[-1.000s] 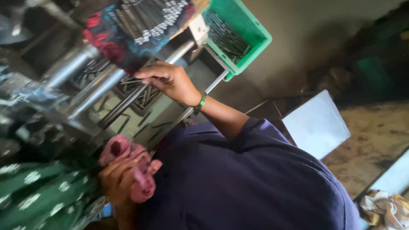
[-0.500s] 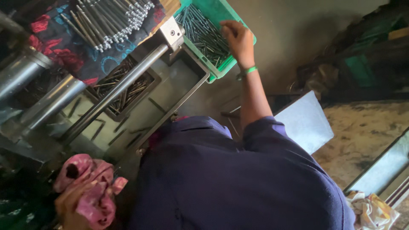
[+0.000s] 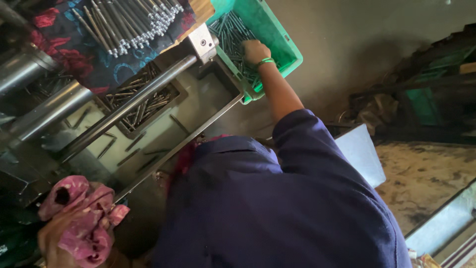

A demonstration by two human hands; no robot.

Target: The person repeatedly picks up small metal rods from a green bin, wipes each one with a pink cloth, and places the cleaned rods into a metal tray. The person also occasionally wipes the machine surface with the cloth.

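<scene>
Setting: workshop with a bare grey floor on the right and a steel machine bed filling the left; I view it tilted, from above a dark blue shirt.
Crate: green plastic, at the far end of the bed, hanging past its right edge over the floor.
Rods: thin dark metal ones, lying loose in the crate, mostly lengthwise.
Right hand: reached out far into the crate, palm down, fingers curled among the rods. I cannot tell whether it grips any. A green band circles the wrist.
Left hand: near, at the left bottom corner, closed around a pink rag that is bunched up over the fingers.
Cloth: dark, with red flowers, spread at the far left, well apart from the left hand.
Bright rods: a row of shiny ones side by side on the cloth, just left of the crate.
Tray: a sunken opening in the bed, between cloth and shirt, with more dark rods heaped in it.
Bar: round steel, running slantwise over the tray from a block beside the crate.
Cylinders: two thick steel ones at the left edge.
Strays: a few single rods scattered on the bed near the tray.
Sheet: pale, flat, on the floor right of the shoulder.
</scene>
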